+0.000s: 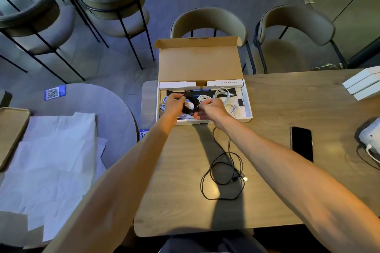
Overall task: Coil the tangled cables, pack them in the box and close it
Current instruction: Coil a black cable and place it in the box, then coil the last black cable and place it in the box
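Note:
An open cardboard box (247,107) lies at the far edge of the wooden table, its lid (198,63) standing upright behind it. Several coiled white cables (223,93) lie inside. Over the box's left half, my left hand (173,104) and my right hand (209,108) both grip a coiled black cable (191,104). A second black cable (224,172) lies in loose tangled loops on the table nearer to me, its USB plug to the right, one strand running up under my right wrist.
A black phone (301,142) lies right of the loose cable. White boxes (362,85) are stacked at the far right, a white device (370,135) at the right edge. White paper (55,156) covers the round table on the left. Chairs stand beyond the table.

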